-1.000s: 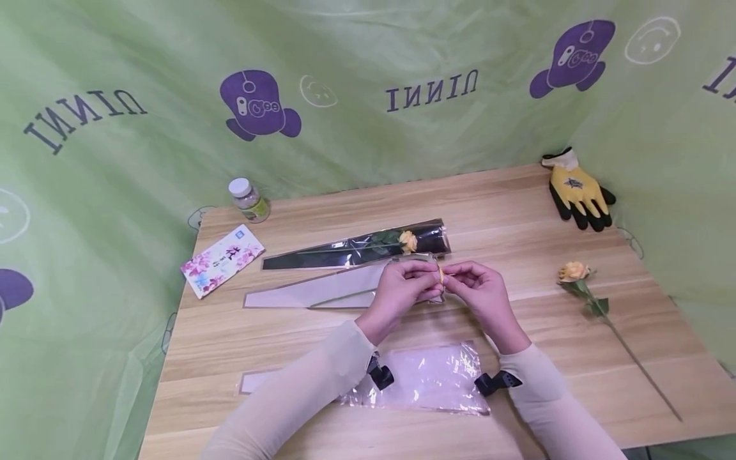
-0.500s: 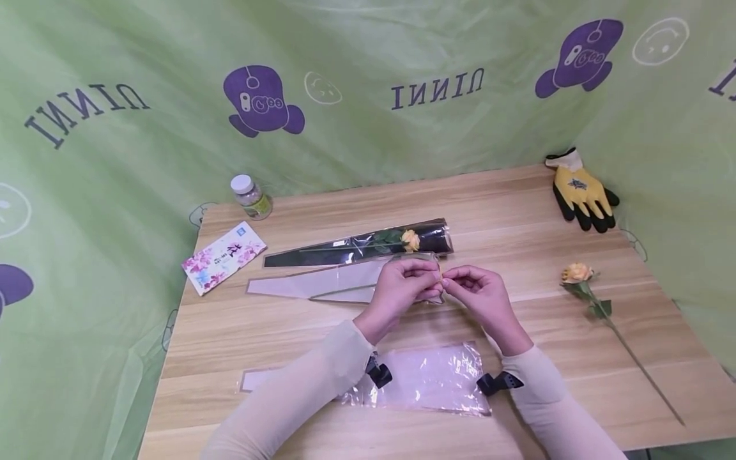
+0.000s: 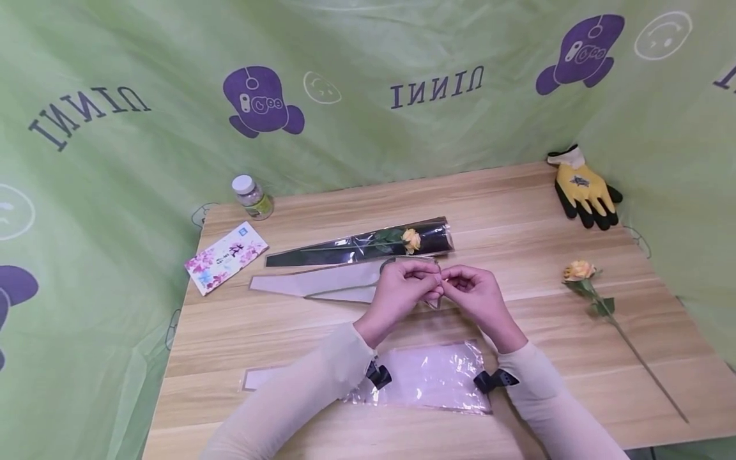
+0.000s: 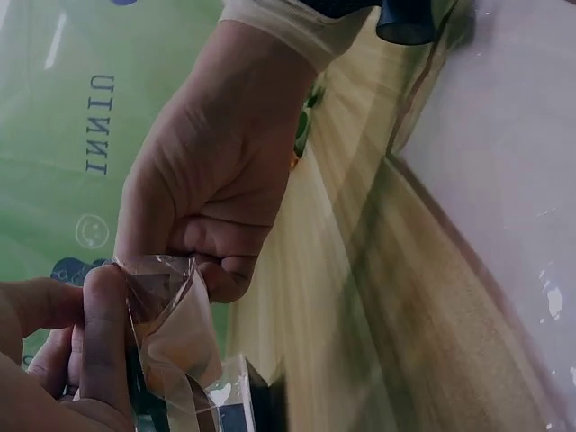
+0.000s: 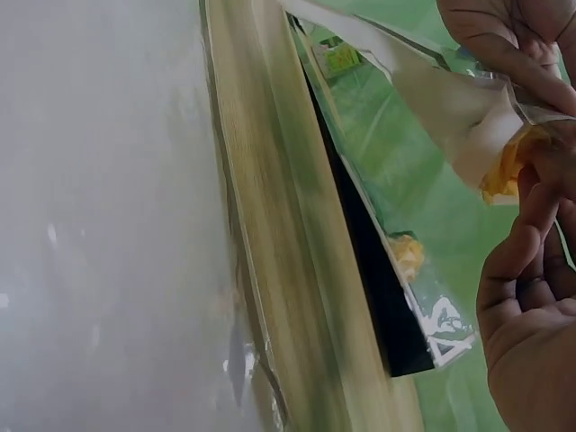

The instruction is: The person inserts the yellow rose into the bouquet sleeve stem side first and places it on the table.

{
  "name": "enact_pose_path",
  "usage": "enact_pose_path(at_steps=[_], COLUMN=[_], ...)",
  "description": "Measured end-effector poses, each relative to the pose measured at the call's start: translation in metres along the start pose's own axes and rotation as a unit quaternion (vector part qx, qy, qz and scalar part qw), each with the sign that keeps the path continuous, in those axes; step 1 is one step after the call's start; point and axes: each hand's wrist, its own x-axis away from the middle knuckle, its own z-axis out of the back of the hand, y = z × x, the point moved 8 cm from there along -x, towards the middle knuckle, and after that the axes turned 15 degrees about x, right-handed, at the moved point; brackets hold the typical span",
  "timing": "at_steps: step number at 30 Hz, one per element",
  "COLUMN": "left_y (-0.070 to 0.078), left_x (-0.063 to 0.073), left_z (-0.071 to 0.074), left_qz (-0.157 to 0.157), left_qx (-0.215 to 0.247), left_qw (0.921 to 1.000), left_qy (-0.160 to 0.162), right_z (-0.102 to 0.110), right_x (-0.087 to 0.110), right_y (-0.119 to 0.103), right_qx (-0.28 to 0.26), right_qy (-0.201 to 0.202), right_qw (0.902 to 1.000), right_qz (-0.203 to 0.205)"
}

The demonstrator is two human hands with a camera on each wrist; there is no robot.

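Note:
A pale flower sleeve (image 3: 322,281) with clear film and a green stem inside is held up by its wide end between both hands. Left hand (image 3: 402,291) grips that end, fingers curled. At the sleeve's mouth, the right hand (image 3: 480,297) pinches with thumb and forefinger. An orange-yellow rose head (image 5: 508,166) shows inside the film, right beside the right fingertips; fingers partly cover it. In the left wrist view, the clear film edge (image 4: 162,270) stands up between the hands. The exact pinch point is partly hidden.
Behind lies a black sleeve (image 3: 345,250) with a rose. Another pale sleeve (image 3: 428,380) lies under the forearms. A loose rose (image 3: 581,271) is at right, a work glove (image 3: 583,188) at back right. A jar (image 3: 253,198) and floral card (image 3: 226,257) stand and lie left.
The yellow-orange strip visible between the fingertips has shrunk to a small spot. The right hand has shifted slightly left, closer to the left hand. The view has moved a little.

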Motion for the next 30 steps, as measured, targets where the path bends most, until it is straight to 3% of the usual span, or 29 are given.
enact_pose_path(at_steps=[8, 17, 23, 30], left_y=[0.001, 0.008, 0.004, 0.003], left_x=[0.004, 0.009, 0.010, 0.010], left_z=[-0.001, -0.002, -0.002, -0.007], left_qz=[-0.017, -0.030, -0.025, -0.027], left_qx=[-0.008, -0.040, -0.042, -0.031], left_qw=[0.9998, 0.9987, 0.9988, 0.9991], left_qy=[0.001, 0.001, 0.012, 0.001], right_z=[-0.003, -0.011, -0.015, -0.022], right_x=[-0.003, 0.004, 0.003, 0.005], right_y=[-0.003, -0.008, -0.006, -0.001], right_qx=[0.016, -0.050, -0.045, -0.007], right_qy=[-0.006, -0.094, -0.108, -0.122], right_qw=[0.9998, 0.9908, 0.9905, 0.9915], right_qz=[0.011, 0.083, 0.073, 0.044])
